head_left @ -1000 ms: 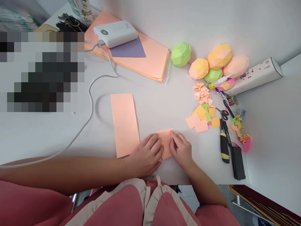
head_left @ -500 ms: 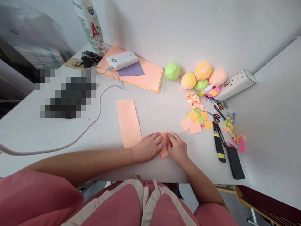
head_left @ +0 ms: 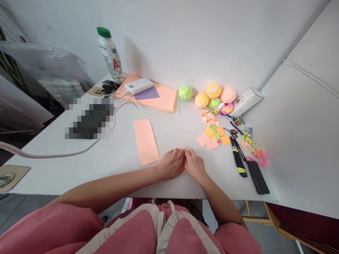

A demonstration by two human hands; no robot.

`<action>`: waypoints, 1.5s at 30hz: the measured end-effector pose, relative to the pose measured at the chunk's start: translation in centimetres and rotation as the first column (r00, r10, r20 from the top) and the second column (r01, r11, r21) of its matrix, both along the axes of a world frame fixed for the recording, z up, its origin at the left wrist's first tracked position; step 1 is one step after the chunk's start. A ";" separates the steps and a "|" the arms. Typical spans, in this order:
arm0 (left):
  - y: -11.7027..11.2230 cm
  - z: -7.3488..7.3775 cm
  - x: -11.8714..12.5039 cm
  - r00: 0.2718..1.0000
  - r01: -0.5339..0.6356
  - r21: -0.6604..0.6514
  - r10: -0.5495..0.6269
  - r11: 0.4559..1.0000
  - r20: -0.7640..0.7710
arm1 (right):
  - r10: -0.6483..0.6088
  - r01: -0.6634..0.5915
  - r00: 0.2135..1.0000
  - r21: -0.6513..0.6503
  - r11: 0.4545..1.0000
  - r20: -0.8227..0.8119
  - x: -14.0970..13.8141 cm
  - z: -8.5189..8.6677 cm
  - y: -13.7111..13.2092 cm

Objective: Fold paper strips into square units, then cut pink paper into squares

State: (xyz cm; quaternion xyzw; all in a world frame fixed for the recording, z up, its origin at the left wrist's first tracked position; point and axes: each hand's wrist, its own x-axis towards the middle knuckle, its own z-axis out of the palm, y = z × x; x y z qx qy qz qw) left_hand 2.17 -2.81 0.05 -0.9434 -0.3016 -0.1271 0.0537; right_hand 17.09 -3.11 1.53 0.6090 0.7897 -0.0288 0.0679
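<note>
My left hand (head_left: pixel 171 164) and my right hand (head_left: pixel 195 163) meet near the table's front edge, fingers curled and closed on a small piece of peach-orange paper (head_left: pixel 183 148). Most of that paper is hidden under the fingers; only slivers show above and below. A longer peach paper strip (head_left: pixel 146 141) lies flat to the left, just beyond my left wrist. To the right of my hands are cut paper squares (head_left: pixel 212 144) in orange, peach and green, with a heap of folded peach pieces (head_left: pixel 209 117) behind them.
At the back lie a paper stack (head_left: pixel 161 102), a white power bank (head_left: pixel 138 86) with its cable, and a bottle (head_left: pixel 111 56). Faceted paper balls (head_left: pixel 185 92) stand along the wall. On the right are scissors (head_left: pixel 233 133), a black-and-yellow knife (head_left: pixel 239 162) and a black case (head_left: pixel 258 177).
My hands have drawn together over the small paper, covering more of it. The view has shifted, showing the whole bottle and more of the table's left side.
</note>
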 end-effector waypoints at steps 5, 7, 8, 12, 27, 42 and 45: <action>-0.1 0.0 0.3 0.997 -0.060 0.050 0.062 0.997 -0.047 | 0.006 -0.006 0.999 0.005 1.000 0.038 -0.2 -0.1 -0.2; -0.2 0.0 0.4 0.995 -0.069 0.054 0.073 0.996 -0.068 | 0.010 -0.010 0.999 0.014 1.000 0.050 -0.2 -0.1 -0.3; -0.2 0.0 0.4 0.994 -0.070 0.053 0.074 0.996 -0.078 | 0.011 -0.012 0.999 0.020 1.000 0.052 -0.2 -0.1 -0.4; -0.1 -0.2 0.3 0.994 -0.076 0.023 0.077 0.997 -0.077 | 0.025 -0.025 1.000 0.007 1.000 0.013 0.2 0.4 -0.4; 0.3 -0.1 0.2 0.994 -0.094 -0.083 0.090 0.992 -0.057 | -0.046 0.069 0.989 0.162 0.984 -0.142 2.6 -1.1 -3.3; 0.4 -0.4 0.1 0.990 -0.104 -0.060 0.098 0.993 -0.099 | -0.015 0.101 0.946 0.251 0.963 -0.322 6.2 -3.2 -4.2; 0.4 -0.3 0.1 0.989 -0.109 -0.079 0.099 0.991 -0.113 | 0.044 0.084 0.888 0.257 0.963 -0.458 6.3 -3.6 -4.1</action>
